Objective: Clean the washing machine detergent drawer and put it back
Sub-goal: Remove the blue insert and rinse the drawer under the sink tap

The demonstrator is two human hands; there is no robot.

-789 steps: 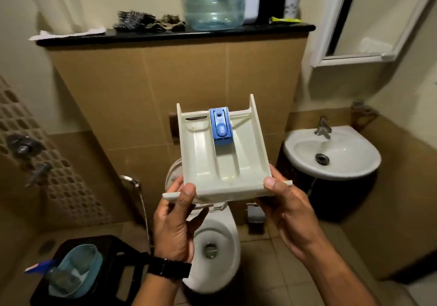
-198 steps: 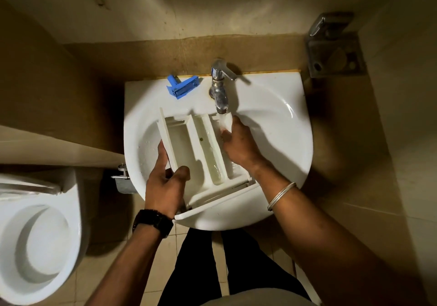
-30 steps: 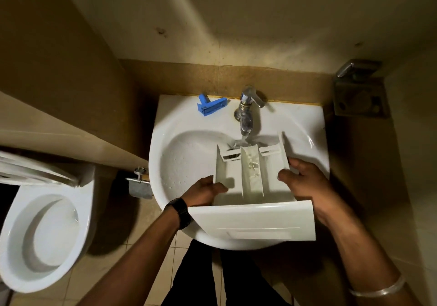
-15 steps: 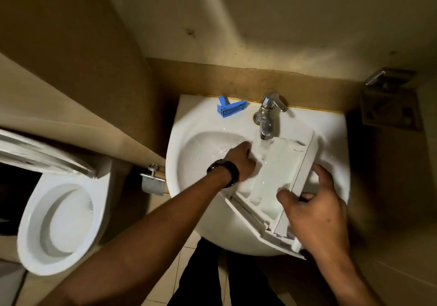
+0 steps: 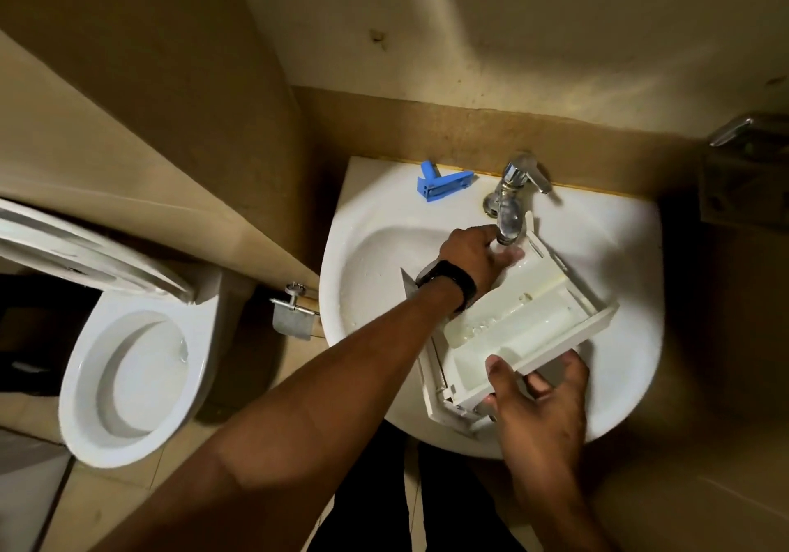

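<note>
The white detergent drawer [image 5: 521, 321] lies tilted over the white sink [image 5: 375, 253], its far end under the chrome tap [image 5: 512, 201], where water runs. My right hand [image 5: 538, 406] grips the drawer's front panel end at the sink's near rim. My left hand [image 5: 474, 253], with a black watch on the wrist, reaches across the basin; its fingers rest on the drawer's far end beneath the spout. The blue drawer insert [image 5: 442, 183] lies apart on the sink's back ledge, left of the tap.
A white toilet [image 5: 128, 376] with its lid up stands to the left, behind a tan partition wall [image 5: 149, 133]. A metal fitting [image 5: 294, 317] hangs beside the sink. A wall bracket [image 5: 747, 167] sits at the right. My legs stand below the sink.
The drawer has swung so its open compartments face up and to the right. My left hand has moved up under the spout. My right hand has slid down to the front panel.
</note>
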